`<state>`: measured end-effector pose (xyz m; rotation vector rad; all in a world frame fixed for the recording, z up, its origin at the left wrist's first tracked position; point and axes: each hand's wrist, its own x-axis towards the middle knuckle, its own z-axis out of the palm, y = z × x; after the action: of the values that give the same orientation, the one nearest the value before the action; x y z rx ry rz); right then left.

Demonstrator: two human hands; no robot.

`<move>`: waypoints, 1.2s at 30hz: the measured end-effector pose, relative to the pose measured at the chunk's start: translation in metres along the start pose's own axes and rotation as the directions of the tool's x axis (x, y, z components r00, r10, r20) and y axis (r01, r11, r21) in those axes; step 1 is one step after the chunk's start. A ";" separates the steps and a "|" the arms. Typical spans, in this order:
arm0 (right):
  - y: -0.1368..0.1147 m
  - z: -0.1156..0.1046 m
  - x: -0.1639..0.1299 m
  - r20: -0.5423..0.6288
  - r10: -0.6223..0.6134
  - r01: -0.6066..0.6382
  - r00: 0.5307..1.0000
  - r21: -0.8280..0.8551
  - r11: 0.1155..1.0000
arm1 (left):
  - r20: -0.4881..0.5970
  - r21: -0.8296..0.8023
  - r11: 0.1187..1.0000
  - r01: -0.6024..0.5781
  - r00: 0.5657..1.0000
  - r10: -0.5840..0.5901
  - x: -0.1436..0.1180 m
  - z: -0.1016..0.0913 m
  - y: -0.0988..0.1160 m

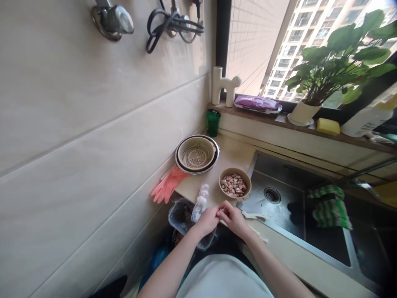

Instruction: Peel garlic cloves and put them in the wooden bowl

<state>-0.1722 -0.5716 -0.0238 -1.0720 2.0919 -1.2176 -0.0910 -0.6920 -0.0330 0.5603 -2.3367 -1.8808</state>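
My left hand (208,221) and my right hand (232,218) meet at the counter's front edge. Both have fingers pinched together on a small pale piece, apparently a garlic clove (221,210), mostly hidden by the fingertips. Just beyond them stands a brown bowl (249,191) filled with pinkish, unpeeled-looking cloves (233,185). White garlic bulbs (202,198) in a thin net or bag lie beside my left hand. A white-handled tool (254,216) rests next to my right hand, its other end hidden.
A lined bin (178,217) hangs below the counter edge, under my left forearm. Pink rubber gloves (169,186) drape near a beige strainer (196,154) in a larger bowl. At right is the steel sink (263,211) with a green-striped cloth (331,209). A plant pot (304,112) stands on the sill.
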 end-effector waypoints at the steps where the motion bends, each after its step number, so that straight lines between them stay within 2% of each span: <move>1: 0.000 -0.009 0.004 -0.018 -0.010 0.009 1.000 -0.046 0.999 | -0.017 0.004 1.000 -0.008 1.000 0.008 0.008 0.004 0.009; 5: 0.008 -0.038 0.020 -0.118 -0.034 0.025 0.992 -0.078 0.997 | -0.022 -0.003 0.999 -0.050 0.999 0.050 0.036 0.022 0.037; 9: 0.022 -0.055 0.032 -0.212 -0.052 0.057 0.976 0.020 0.998 | 0.040 0.050 0.998 -0.047 0.998 0.045 0.054 0.037 0.042; 13: 0.033 -0.067 0.046 -0.364 0.028 -0.016 0.931 0.037 0.999 | -0.062 0.123 0.989 -0.084 0.994 0.093 0.077 0.046 0.041; 17: 0.047 -0.086 0.059 -0.364 0.122 -0.155 0.923 -0.062 0.986 | -0.147 0.125 0.990 -0.061 0.986 0.080 0.103 0.051 0.046; 20: 0.055 -0.096 0.061 -0.366 0.159 -0.210 0.917 -0.104 0.972 | -0.231 0.114 0.994 0.001 0.973 0.026 0.103 0.051 0.046; 22: 0.056 -0.095 0.058 -0.362 0.128 -0.172 0.923 -0.093 0.981 | -0.254 0.049 0.998 0.027 0.967 -0.014 0.084 0.048 0.039; 25: 0.051 -0.078 0.048 -0.260 0.093 -0.095 0.961 0.005 0.995 | -0.205 -0.058 0.994 0.091 0.973 -0.101 0.029 0.042 0.013; 27: 0.046 -0.055 0.040 -0.153 0.068 -0.059 0.986 0.058 0.997 | -0.117 -0.118 0.972 0.204 0.969 -0.218 -0.015 0.036 -0.015; 28: 0.044 -0.042 0.036 -0.098 0.052 -0.046 0.994 0.067 0.997 | -0.032 -0.208 0.918 0.339 0.935 -0.353 -0.034 0.032 -0.032; 29: 0.043 -0.027 0.033 -0.036 0.041 -0.039 0.998 0.065 0.997 | 0.005 -0.283 0.852 0.441 0.889 -0.458 -0.051 0.028 -0.049; 30: 0.043 -0.012 0.031 0.025 0.041 -0.042 0.999 0.056 0.998 | -0.029 -0.367 0.791 0.490 0.844 -0.536 -0.063 0.024 -0.064; 31: 0.043 0.002 0.030 0.073 0.054 -0.057 0.996 0.041 0.998 | -0.067 -0.478 0.724 0.498 0.801 -0.595 -0.070 0.020 -0.078; 33: 0.043 0.027 0.033 0.114 0.107 -0.106 0.988 -0.014 0.994 | -0.135 -0.693 0.598 0.402 0.743 -0.656 -0.073 0.013 -0.096; 34: 0.043 0.037 0.037 0.100 0.130 -0.125 0.987 -0.054 0.991 | -0.158 -0.776 0.543 0.319 0.736 -0.658 -0.068 0.009 -0.101; 36: 0.040 0.049 0.051 0.030 0.131 -0.125 0.991 -0.149 0.981 | -0.193 -0.876 0.457 0.154 0.756 -0.625 -0.055 0.004 -0.102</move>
<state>-0.1812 -0.6257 -0.0833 -0.9989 2.2110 -0.9859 -0.0184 -0.6878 -0.1234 1.3304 -0.8035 -2.3313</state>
